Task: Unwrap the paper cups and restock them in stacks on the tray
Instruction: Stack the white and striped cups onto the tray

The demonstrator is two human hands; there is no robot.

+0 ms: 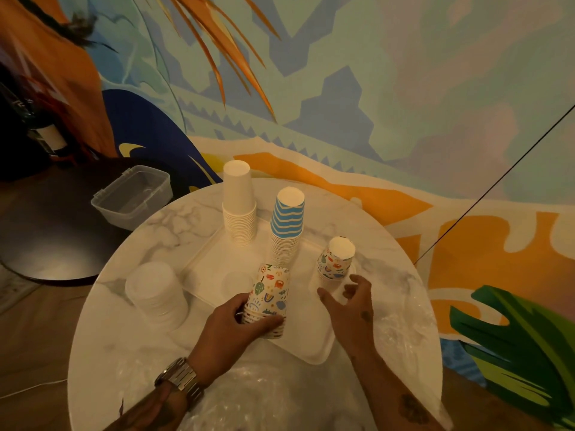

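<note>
On the round marble counter [149,241], the left hand [230,325] is wrapped around a stack of patterned cups [269,300], holding it upside down over the white tray [317,353]. Beside it the right hand [351,303] hovers open, fingers spread, near a shorter patterned stack [336,259] on the tray.

The left hand [231,318] covers the lower rims of the patterned cup stack [270,298], so its cup count cannot be told. Both forearms run off the bottom edge. The clear wrap [267,396] on the counter [155,231] blurs into glare, its outline unclear.
</note>
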